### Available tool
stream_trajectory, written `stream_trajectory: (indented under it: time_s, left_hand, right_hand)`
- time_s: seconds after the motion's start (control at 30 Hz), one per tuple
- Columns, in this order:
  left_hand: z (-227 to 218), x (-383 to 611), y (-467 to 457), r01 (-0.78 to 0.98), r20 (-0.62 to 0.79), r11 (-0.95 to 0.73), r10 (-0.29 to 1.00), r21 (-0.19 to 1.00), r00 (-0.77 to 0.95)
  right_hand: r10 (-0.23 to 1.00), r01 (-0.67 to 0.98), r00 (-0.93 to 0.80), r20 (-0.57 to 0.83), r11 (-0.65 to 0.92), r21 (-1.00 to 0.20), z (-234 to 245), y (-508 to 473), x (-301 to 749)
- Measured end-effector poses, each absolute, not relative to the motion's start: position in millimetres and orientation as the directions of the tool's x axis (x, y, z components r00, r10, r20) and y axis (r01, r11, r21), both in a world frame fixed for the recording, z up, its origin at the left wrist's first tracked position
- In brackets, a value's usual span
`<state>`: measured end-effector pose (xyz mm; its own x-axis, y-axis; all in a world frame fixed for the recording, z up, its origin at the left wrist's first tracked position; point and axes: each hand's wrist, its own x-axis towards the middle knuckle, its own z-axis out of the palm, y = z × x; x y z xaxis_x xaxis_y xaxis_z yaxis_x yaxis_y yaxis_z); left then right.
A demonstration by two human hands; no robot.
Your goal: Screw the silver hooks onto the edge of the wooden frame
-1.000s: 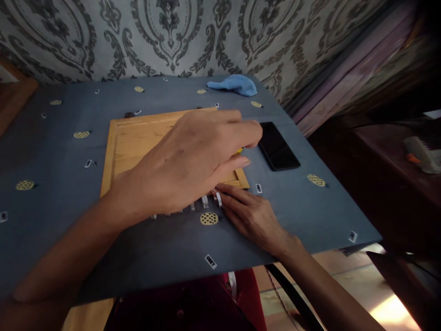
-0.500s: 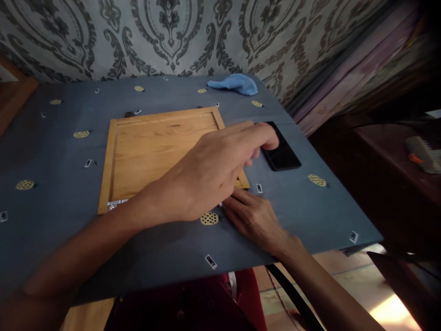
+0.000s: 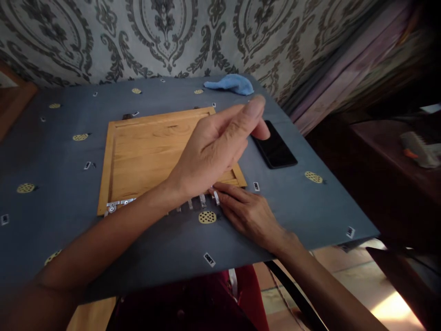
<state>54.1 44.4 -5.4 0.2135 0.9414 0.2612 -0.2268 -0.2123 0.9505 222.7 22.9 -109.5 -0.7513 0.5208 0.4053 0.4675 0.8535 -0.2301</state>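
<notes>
A wooden board with a raised frame [image 3: 144, 151] lies flat on a grey-blue patterned tablecloth [image 3: 51, 174]. A strip of small metal pieces [image 3: 193, 202] runs along its near edge. My left hand [image 3: 217, 147] is raised above the board's right side, fingers curled with thumb and forefinger brought together; I cannot make out anything in them. My right hand [image 3: 248, 214] rests on the cloth at the board's near right corner, fingers pressed on the right end of the metal strip.
A black phone [image 3: 275, 149] lies screen up just right of the board. A crumpled blue cloth [image 3: 229, 83] sits at the table's far edge by the patterned wall. Dark furniture [image 3: 396, 151] stands to the right, past the table's edge.
My left hand has lifted off the board's right side near the phone and turned, its fingers now curled in the air. The right hand has stayed at the metal strip.
</notes>
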Motion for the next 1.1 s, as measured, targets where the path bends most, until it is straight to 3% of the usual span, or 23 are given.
stream_trajectory:
  time_s: [0.13,0.33,0.53,0.73,0.93,1.1]
  left_hand:
    - [-2,58,44,-0.187,0.272,-0.225,0.917,0.956,0.290]
    - [-5,60,35,-0.015,0.289,-0.290,0.942,0.957,0.172]
    - [-9,66,43,-0.166,0.257,-0.229,0.952,0.959,0.168]
    - [-5,64,49,-0.165,0.235,-0.185,0.898,0.969,0.371]
    - [-8,65,38,-0.070,0.261,-0.252,0.949,0.965,0.178]
    - [-9,65,45,-0.197,0.218,-0.168,0.939,0.966,0.266]
  right_hand:
    - [0.519,0.466,-0.746,0.417,0.855,-0.228,-108,22,223]
    - [0.520,0.468,-0.747,0.413,0.854,-0.228,-108,22,221]
    - [0.516,0.465,-0.748,0.418,0.856,-0.225,-108,23,221]
    - [0.522,0.467,-0.745,0.415,0.853,-0.233,-109,23,222]
    - [0.535,0.475,-0.754,0.382,0.845,-0.245,-109,23,222]
    - [0.527,0.471,-0.746,0.409,0.850,-0.236,-110,23,223]
